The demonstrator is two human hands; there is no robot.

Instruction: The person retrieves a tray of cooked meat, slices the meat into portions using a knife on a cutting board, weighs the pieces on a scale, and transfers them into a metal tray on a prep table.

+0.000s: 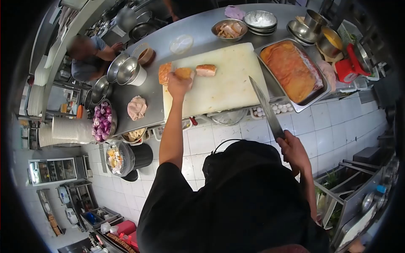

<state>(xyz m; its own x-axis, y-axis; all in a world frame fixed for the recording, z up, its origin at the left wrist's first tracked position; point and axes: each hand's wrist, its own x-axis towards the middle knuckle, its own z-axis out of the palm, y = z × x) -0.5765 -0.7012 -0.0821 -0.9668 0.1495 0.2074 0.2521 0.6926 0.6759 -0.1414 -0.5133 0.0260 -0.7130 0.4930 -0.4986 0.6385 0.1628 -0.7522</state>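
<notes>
My right hand (293,149) grips the handle of a long knife (265,107). Its blade points up and left, with the tip over the right edge of a white cutting board (232,95). At the board's upper left, my left hand (179,85) is closed on a piece of orange-skinned meat (183,73). Another piece (165,72) lies just left of those fingers, and a third (206,70), with a pale cut side, sits to the right. A large orange-brown slab of meat (289,69) fills a metal tray (298,106) right of the board.
Metal bowls (128,71), a crumpled cloth (137,108) and a bowl of purple onions (102,122) stand on the left. A bowl of meat scraps (229,30) and stacked plates (260,21) sit behind the board. Across the counter is another person (86,57). A lined bin (119,158) stands below.
</notes>
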